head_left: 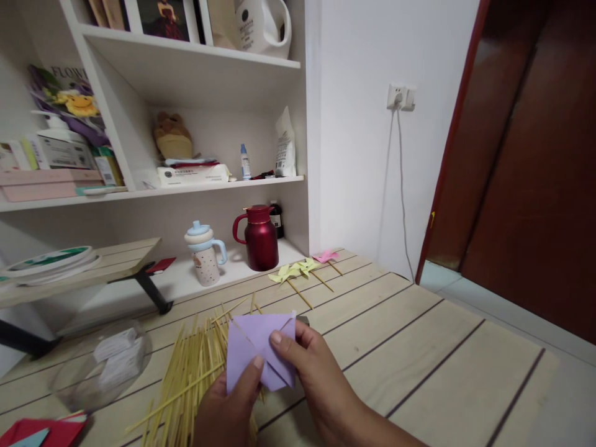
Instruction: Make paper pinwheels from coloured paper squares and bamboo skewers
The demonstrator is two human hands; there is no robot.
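Note:
A square of purple paper (246, 332) with diagonal slits is held up between my two hands, over the table. My left hand (230, 403) grips its lower left edge, thumb pressed on the front near the middle. On the right side, my right hand (311, 366) pinches the sheet with the thumb on its face and fingers behind, partly hidden. Beneath and left of the paper lies a loose heap of thin yellow sticks (186, 379). Farther back rest a yellow paper pinwheel (285, 272) and a pink paper pinwheel (326, 256), each on a stick.
On the left stands a clear round container (60, 379) with white bundles; red folded paper (51, 431) lies at the near left corner. A speckled cup (206, 264) and red thermos jug (261, 242) stand along the back. A small raised stand (125, 254) is at far left.

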